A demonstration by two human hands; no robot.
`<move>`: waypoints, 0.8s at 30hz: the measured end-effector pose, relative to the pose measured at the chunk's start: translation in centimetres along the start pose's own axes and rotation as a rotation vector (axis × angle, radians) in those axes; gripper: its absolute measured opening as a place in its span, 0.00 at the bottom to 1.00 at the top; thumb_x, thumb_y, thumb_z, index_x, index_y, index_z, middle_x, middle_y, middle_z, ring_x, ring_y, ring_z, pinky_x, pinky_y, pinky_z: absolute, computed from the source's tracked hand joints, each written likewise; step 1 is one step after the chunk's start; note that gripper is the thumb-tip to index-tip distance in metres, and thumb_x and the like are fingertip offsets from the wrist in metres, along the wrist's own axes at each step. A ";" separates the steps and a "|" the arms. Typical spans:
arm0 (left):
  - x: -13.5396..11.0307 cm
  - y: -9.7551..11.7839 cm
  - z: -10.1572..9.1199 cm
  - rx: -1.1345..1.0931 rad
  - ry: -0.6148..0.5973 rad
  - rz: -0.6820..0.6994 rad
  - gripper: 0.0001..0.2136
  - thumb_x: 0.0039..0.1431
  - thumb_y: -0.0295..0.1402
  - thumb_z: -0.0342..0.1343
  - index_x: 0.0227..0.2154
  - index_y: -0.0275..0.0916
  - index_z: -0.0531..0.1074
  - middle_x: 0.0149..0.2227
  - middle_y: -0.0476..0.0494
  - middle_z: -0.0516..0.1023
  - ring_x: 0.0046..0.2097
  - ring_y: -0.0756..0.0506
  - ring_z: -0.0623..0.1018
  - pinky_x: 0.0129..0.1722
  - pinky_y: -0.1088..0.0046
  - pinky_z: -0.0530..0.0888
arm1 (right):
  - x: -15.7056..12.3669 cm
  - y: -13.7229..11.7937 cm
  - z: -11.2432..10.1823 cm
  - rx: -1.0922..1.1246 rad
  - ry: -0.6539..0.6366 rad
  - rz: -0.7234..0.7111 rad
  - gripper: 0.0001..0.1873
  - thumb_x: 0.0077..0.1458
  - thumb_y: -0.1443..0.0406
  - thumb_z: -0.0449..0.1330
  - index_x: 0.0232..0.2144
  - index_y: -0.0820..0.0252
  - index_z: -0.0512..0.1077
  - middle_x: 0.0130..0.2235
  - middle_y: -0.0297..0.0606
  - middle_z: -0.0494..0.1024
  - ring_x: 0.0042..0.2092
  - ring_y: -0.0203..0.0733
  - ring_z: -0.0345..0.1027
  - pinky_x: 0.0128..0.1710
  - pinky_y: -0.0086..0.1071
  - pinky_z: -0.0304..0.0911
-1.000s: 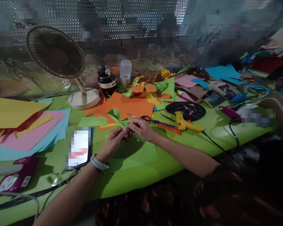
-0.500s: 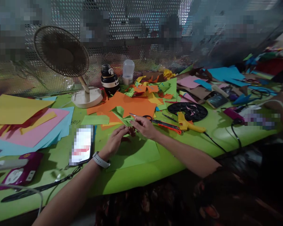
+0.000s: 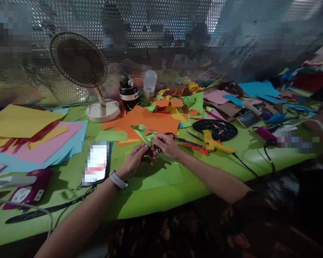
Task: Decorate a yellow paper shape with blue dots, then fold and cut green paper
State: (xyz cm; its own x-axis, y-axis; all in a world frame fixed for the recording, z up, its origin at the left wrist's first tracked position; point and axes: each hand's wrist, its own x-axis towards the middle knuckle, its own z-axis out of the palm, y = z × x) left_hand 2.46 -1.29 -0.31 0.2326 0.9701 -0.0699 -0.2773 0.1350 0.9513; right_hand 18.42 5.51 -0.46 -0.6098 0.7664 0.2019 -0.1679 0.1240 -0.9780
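A folded piece of light green paper (image 3: pixel 142 134) stands up between my two hands. My left hand (image 3: pixel 134 159), with a watch at the wrist, is closed on its lower end. Close beside it, the fingers of my right hand (image 3: pixel 166 146) pinch the same paper at its right edge; the fingertips partly hide the contact. Under both hands lies a flat green sheet (image 3: pixel 161 177). Just behind my right hand are scissors (image 3: pixel 170 135), partly hidden by it. An orange-and-black cutter (image 3: pixel 192 145) and a yellow glue gun (image 3: pixel 216 144) lie to the right.
Orange paper (image 3: pixel 150 120) and scraps cover the table's back. A phone (image 3: pixel 97 163), a purple device (image 3: pixel 32 190) and stacked coloured paper (image 3: pixel 29 123) are on the left. A fan (image 3: pixel 103 111) and black bottle (image 3: pixel 128 94) stand behind. A black palette (image 3: pixel 226 129) lies right.
The view has shifted slightly, so the left side of the scene sits farther right. Both hands remain on the folded green paper, with small finger movements.
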 end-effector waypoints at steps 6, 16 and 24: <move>0.0 0.0 -0.1 -0.020 -0.020 -0.031 0.12 0.60 0.41 0.58 0.34 0.36 0.74 0.32 0.43 0.78 0.33 0.48 0.77 0.27 0.76 0.73 | 0.1 0.1 -0.1 0.050 0.006 0.037 0.20 0.57 0.51 0.61 0.25 0.59 0.62 0.20 0.26 0.70 0.19 0.29 0.62 0.19 0.25 0.55; 0.1 0.5 -0.2 -0.062 -0.013 -0.092 0.12 0.57 0.41 0.61 0.33 0.36 0.74 0.30 0.44 0.78 0.30 0.49 0.76 0.23 0.78 0.71 | 0.2 0.2 -0.2 0.073 -0.026 0.033 0.20 0.57 0.52 0.61 0.25 0.59 0.62 0.20 0.27 0.71 0.20 0.30 0.65 0.19 0.25 0.55; 0.2 0.3 -0.4 -0.143 -0.047 -0.153 0.12 0.60 0.41 0.58 0.33 0.35 0.75 0.32 0.40 0.79 0.31 0.47 0.77 0.20 0.77 0.69 | 0.0 0.2 -0.1 0.086 -0.054 0.022 0.19 0.58 0.51 0.59 0.27 0.58 0.62 0.22 0.27 0.71 0.20 0.30 0.65 0.19 0.26 0.58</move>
State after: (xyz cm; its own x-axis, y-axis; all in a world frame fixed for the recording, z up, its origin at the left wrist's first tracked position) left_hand 2.10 -0.94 -0.13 0.3243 0.9261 -0.1929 -0.3638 0.3103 0.8783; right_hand 18.42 5.58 -0.61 -0.6546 0.7329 0.1851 -0.2183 0.0512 -0.9745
